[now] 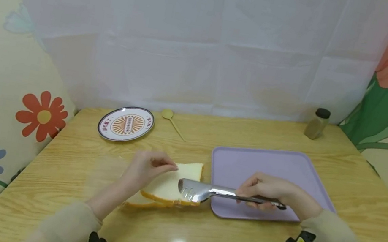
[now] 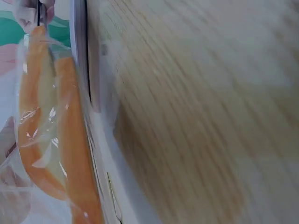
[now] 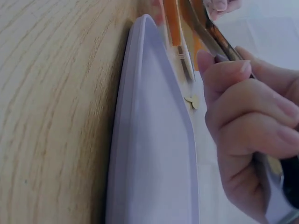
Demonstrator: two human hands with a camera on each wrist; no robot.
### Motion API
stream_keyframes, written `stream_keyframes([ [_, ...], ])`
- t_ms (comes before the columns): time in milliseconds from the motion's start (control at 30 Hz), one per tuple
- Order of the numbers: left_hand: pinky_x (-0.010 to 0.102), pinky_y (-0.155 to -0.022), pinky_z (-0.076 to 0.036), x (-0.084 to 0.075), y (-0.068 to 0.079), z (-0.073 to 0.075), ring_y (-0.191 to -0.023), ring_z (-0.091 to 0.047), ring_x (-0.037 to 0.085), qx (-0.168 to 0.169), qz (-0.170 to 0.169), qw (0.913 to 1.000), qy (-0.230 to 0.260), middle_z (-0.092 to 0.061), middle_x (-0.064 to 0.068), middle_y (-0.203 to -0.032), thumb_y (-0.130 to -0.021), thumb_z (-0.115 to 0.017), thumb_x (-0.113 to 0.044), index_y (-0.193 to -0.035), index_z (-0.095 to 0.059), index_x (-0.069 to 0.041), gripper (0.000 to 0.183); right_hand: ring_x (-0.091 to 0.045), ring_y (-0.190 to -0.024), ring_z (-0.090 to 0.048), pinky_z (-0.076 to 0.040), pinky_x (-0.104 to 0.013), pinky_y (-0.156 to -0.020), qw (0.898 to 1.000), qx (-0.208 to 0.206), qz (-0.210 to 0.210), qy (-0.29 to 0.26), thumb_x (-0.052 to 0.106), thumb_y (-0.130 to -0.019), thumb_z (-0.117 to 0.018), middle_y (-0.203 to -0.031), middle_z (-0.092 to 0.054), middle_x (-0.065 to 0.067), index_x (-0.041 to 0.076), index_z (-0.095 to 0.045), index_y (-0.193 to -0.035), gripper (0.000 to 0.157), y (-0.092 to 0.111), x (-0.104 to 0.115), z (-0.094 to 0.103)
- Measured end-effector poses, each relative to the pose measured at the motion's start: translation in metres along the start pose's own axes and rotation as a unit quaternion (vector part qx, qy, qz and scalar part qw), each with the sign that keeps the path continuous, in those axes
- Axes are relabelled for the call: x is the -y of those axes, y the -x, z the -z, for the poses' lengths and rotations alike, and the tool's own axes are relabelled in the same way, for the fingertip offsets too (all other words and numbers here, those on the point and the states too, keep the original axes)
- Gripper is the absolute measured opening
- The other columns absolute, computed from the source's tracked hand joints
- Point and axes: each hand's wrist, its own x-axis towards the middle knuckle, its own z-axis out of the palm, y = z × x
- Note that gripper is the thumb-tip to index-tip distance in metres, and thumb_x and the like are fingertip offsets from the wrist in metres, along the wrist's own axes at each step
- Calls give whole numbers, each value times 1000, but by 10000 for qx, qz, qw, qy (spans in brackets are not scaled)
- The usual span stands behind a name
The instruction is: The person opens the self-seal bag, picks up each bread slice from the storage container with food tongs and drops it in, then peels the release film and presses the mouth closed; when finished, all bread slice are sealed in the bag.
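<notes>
Beige sleeves (image 1: 63, 223) are lying across the lower corners of the head view, nearest to me. Beyond them, my left hand (image 1: 147, 169) is pinching the clear bag (image 2: 39, 207), thumb and fingertips close together near the far edge of the top slice (image 1: 164, 185). That slice is resting over a bottom slice (image 1: 143, 204), and both are sitting in the bag on the table (image 1: 143, 241), just left of the purple tray (image 1: 267, 167). My right hand (image 1: 267, 190) is curling its fingers round the handle of the metal tongs (image 1: 226, 192). One slotted blade is lying over the right end of the top slice; the other seems to be passing between the slices, though glare on the film is keeping me from telling for certain.

I'm judging this bread to be light, soft and springy, easily dented or torn, with the crust giving the edges a little more firmness. So I'm favouring a broad, gentle hold: blades flat on both faces, well in from the crust, squeezing just enough to stop a droop. The smooth film is probably slipping and clinging, so pinching a single layer is making more sense than gripping bread through it. The tongs are looking stiff and slick, and a hold midway along the handle is likely giving me good control.
</notes>
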Motion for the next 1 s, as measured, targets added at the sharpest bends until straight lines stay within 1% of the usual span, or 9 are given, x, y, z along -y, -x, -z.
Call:
stream_keyframes([
  [100, 19, -62, -57, 1, 1, -2, -67, -69, 12, -29, -22, 9999, 143, -73, 8, -76, -77, -75, -8, -79, -73, -4, 5, -2, -33, -36, -29, -16, -31, 9997, -87, -155, 140, 27, -92, -58, -52, -53, 4, -7, -67, -96, 34, -2, 3, -3],
  [167, 19, -63, -57, 3, 2, -2, -68, -69, 14, 16, -43, 9997, 222, -73, 8, -77, -77, -75, -7, -80, -73, -4, 4, -2, -33, -35, -29, -17, -31, 9994, -137, -212, 217, 27, -92, -59, -52, -53, 3, -6, -67, -94, 34, -2, 3, -4],
  [333, 19, -64, -57, 6, 7, 1, -70, -69, 12, 73, 33, 9998, 182, -73, 7, -78, -78, -74, -8, -81, -73, -5, 4, -3, -33, -35, -29, -17, -31, 9991, -245, -192, 304, 27, -93, -58, -52, -52, 3, -8, -66, -91, 35, 1, -1, -4],
  [500, 18, -66, -57, 9, 8, 5, -72, -69, 10, 91, 202, 9997, 84, -73, 6, -81, -80, -73, -10, -84, -74, -7, 5, -3, -35, -36, -30, -17, -32, 9982, -458, -291, 266, 27, -93, -58, -53, -52, 3, -6, -67, -92, 34, 2, -7, -2],
  [600, 18, -68, -57, 11, 8, 6, -74, -70, 12, 118, 276, 9993, 201, -73, 7, -82, -82, -72, -11, -85, -74, -7, 6, -3, -35, -36, -31, -16, -33, 9970, -618, -427, 203, 27, -93, -58, -53, -52, 3, -4, -67, -93, 33, 1, -8, -2],
  [700, 18, -69, -57, 12, 8, 6, -77, -71, 16, 79, 236, 9995, 218, -74, 9, -84, -84, -70, -9, -87, -74, -4, 7, -3, -35, -36, -30, -16, -33, 9957, -763, -505, 125, 28, -92, -58, -53, -52, 4, -4, -67, -93, 34, -1, -7, -4],
  [833, 20, -73, -57, 11, 9, 6, -81, -71, 22, 33, 225, 9997, 105, -74, 10, -87, -86, -67, -6, -90, -73, -2, 8, -3, -35, -35, -30, -16, -34, 9957, -840, -396, 55, 28, -92, -59, -53, -52, 4, -7, -66, -93, 35, -3, -7, -7],
  [1000, 24, -77, -58, 10, 9, 5, -84, -71, 23, -13, 391, 9992, 72, -74, 9, -89, -85, -68, -6, -92, -73, -4, 9, -2, -35, -35, -30, -16, -33, 9973, -686, -219, -125, 25, -92, -58, -53, -53, 5, -10, -65, -96, 36, -4, -9, -8],
])
